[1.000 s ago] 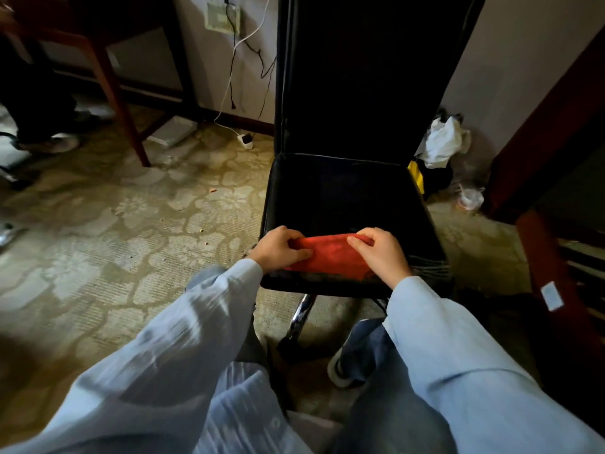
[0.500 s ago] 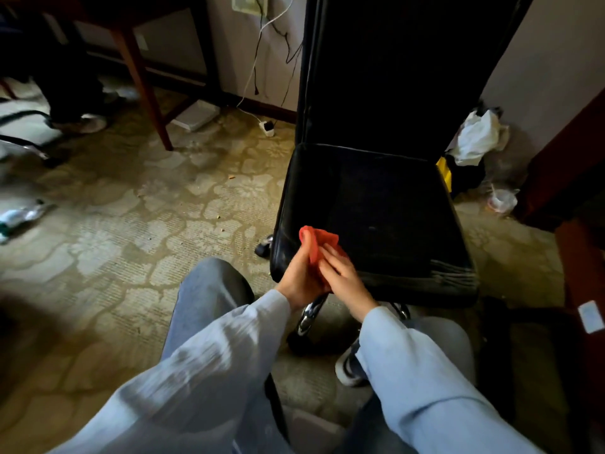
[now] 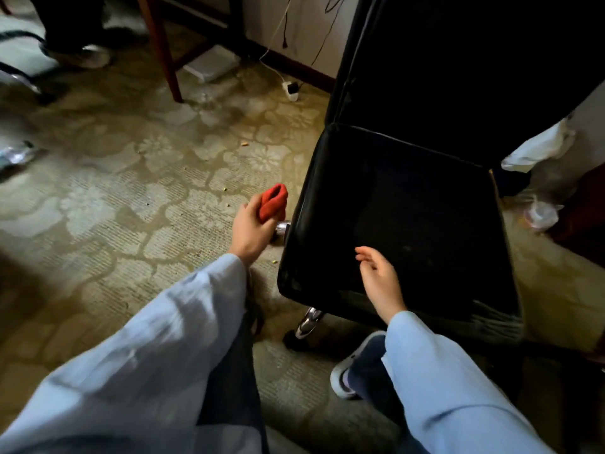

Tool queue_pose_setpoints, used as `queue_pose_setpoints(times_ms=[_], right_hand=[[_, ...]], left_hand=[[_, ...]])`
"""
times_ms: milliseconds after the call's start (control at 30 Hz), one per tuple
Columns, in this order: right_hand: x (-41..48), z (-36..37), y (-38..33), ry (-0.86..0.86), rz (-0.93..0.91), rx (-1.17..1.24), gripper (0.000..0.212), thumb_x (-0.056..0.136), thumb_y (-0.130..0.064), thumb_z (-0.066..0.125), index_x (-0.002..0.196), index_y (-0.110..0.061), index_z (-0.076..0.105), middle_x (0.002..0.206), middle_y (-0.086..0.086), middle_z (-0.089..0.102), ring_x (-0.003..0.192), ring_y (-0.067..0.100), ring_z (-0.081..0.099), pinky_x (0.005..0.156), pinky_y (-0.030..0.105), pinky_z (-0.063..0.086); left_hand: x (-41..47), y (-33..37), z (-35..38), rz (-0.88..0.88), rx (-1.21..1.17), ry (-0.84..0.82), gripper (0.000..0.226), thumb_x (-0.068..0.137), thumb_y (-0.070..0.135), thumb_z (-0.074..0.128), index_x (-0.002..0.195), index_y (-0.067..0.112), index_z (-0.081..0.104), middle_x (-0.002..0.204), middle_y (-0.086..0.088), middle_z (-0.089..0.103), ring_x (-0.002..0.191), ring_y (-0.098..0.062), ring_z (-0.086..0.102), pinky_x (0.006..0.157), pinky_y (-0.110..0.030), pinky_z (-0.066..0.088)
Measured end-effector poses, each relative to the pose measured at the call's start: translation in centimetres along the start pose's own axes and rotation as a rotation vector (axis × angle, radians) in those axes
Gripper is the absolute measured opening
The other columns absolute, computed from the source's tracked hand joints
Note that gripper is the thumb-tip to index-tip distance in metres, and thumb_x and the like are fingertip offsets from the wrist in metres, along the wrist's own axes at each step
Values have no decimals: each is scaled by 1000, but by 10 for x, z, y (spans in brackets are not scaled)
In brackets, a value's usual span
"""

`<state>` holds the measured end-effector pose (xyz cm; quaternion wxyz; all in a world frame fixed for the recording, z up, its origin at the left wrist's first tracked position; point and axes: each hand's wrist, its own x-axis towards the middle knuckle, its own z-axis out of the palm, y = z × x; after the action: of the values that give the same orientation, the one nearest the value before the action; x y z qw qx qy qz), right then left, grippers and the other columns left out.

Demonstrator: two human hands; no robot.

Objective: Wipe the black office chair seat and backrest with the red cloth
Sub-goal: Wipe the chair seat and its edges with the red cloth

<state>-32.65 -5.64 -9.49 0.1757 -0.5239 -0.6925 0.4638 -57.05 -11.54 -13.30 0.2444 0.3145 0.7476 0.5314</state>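
— While the bunched red cloth sits off the chair like that, can you say how far the wiping has got?

— Only roughly. The left hand is closed around the cloth, holding it over the patterned carpet floor, just beside the left edge of the black padded office chair seat. The cloth touches neither seat nor backrest.

— And the right hand?

— Empty, fingers loosely spread, hovering above the near left corner of the seat. I cannot tell whether it touches the leather.

— Does the seat look wiped?

— It is dark and glossy along its left edge, but the lighting is too dim to judge dust or streaks. So I would not call the seat finished on looks alone.

— The tall black backrest?

— Nothing is near it. It stands upright behind the seat, mostly in shadow, with a white plastic bag showing past its right side. My guess is the backrest is the clearest part left to do.

— So what does the job need from here?

— The cloth has to come back onto the chair; with it balled up in one hand, it probably wants opening out or refolding first.
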Motion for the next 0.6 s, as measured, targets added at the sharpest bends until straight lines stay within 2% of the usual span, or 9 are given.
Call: queue_pose_setpoints(times_ms=[67, 133, 200, 267, 367, 433, 500, 600], right_hand=[[17, 0, 4, 64, -64, -251, 37, 93, -12, 45, 129, -20, 51, 132, 2, 52, 127, 19, 43, 103, 33, 34], [32, 2, 7, 61, -96, -522, 46, 96, -21, 43, 141, -22, 36, 150, 2, 32, 140, 21, 21, 112, 41, 17], [40, 6, 14, -42, -27, -698, 54, 98, -35, 34, 148, -30, 15, 159, -2, 5, 145, 22, -4, 115, 45, -1], [44, 11, 24, -149, 56, -780, 55, 99, -44, 23, 148, -37, -2, 158, -4, -12, 143, 23, -18, 113, 47, -12], [48, 15, 30, -179, 81, -816, 55, 99, -46, 18, 147, -39, -8, 157, -4, -18, 142, 24, -23, 111, 49, -16], [49, 15, 30, -194, 94, -820, 55, 99, -46, 18, 146, -39, -8, 156, -4, -19, 141, 24, -24, 110, 49, -17], [49, 16, 29, -197, 100, -822, 55, 99, -46, 18, 146, -39, -8, 156, -4, -19, 141, 24, -24, 110, 49, -17], [48, 15, 28, -208, 112, -825, 55, 99, -45, 18, 147, -38, -8, 156, -3, -19, 142, 25, -23, 110, 50, -16]], left_hand=[[27, -12, 6, -12, 183, 6, 48, 70, 44, 58, 118, 37, 57, 98, -7, 64, 92, -22, 62, 85, -36, 52], [42, -8, 20, -4, 202, 11, 41, 76, 34, 62, 116, 25, 60, 102, -10, 56, 94, -24, 56, 89, -30, 47], [51, -5, 40, -1, 199, -45, 33, 81, 19, 66, 112, 11, 60, 102, -10, 44, 95, -25, 51, 88, -21, 39], [58, -4, 59, 2, 196, -141, 34, 82, 18, 65, 114, 8, 58, 100, -8, 40, 96, -24, 51, 85, -14, 33], [58, -9, 72, 6, 122, -247, 53, 74, 32, 57, 124, 16, 55, 118, -8, 43, 113, -15, 45, 97, -13, 28], [54, -12, 73, 49, 119, -288, 57, 74, 40, 54, 127, 20, 54, 132, -8, 43, 126, -14, 39, 104, -14, 23], [47, -12, 68, 69, 143, -308, 55, 77, 35, 51, 129, 17, 54, 133, -13, 46, 127, -23, 42, 105, -19, 26], [26, -12, 60, 122, 220, -277, 55, 74, 20, 48, 129, 13, 54, 130, -21, 48, 121, -35, 48, 105, -32, 32]])
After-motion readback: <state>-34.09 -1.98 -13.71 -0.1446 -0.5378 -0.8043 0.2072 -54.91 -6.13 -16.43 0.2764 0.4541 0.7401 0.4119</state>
